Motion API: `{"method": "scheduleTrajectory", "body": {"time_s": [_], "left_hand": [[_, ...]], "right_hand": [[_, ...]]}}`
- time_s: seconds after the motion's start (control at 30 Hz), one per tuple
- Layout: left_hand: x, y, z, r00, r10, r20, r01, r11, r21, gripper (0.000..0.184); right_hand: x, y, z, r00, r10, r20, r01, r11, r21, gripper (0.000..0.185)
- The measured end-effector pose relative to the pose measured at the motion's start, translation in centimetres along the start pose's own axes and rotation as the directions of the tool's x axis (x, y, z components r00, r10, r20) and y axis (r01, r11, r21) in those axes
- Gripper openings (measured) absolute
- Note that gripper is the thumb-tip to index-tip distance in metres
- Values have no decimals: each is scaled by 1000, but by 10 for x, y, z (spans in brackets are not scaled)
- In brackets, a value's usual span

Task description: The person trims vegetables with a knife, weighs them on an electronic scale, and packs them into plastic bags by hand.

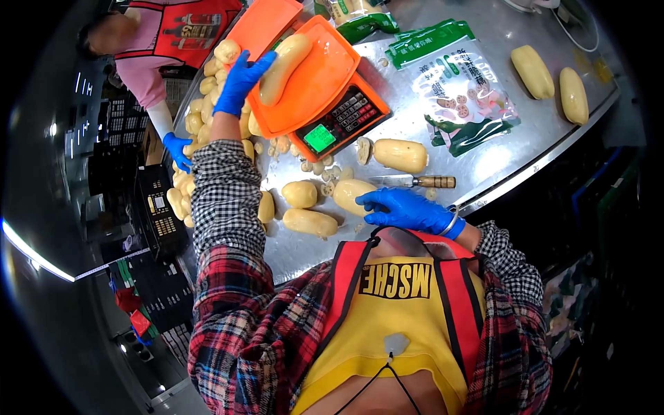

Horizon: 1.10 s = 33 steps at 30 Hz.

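My left hand (242, 81), in a blue glove, reaches to the orange scale's left side. Its fingers are spread beside a long peeled lotus root (285, 68) lying in the orange weighing tray (325, 62); the fingertips meet or overlap the root's edge. Lower down, my right hand (408, 209), also blue-gloved, has its fingers curled at the right end of a lotus root (353, 196) on the metal table. Just above that hand lies a knife (415, 181) with a wooden handle. Another lotus root (400, 155) lies beyond the knife.
A pile of lotus roots (200, 117) covers the table's left side. Cut end pieces (325, 169) lie below the scale (342, 117). A printed plastic bag (460, 90) lies flat to the right. Across the table stands a person in a red apron (190, 31), a blue-gloved hand (178, 150) by the pile.
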State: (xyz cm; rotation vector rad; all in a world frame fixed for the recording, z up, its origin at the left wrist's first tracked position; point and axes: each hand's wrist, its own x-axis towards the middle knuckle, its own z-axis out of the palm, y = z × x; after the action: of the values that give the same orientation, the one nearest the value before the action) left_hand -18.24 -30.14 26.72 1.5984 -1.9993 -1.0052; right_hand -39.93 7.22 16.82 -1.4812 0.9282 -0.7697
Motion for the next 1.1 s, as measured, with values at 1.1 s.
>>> {"method": "scheduleTrajectory", "body": {"time_s": [1.1], "left_hand": [[-251,99,70,853,326,-408,-505,318,-802,65]], "right_hand": [[38,-44,-38,903,49,-426,289,664,690,47]]}}
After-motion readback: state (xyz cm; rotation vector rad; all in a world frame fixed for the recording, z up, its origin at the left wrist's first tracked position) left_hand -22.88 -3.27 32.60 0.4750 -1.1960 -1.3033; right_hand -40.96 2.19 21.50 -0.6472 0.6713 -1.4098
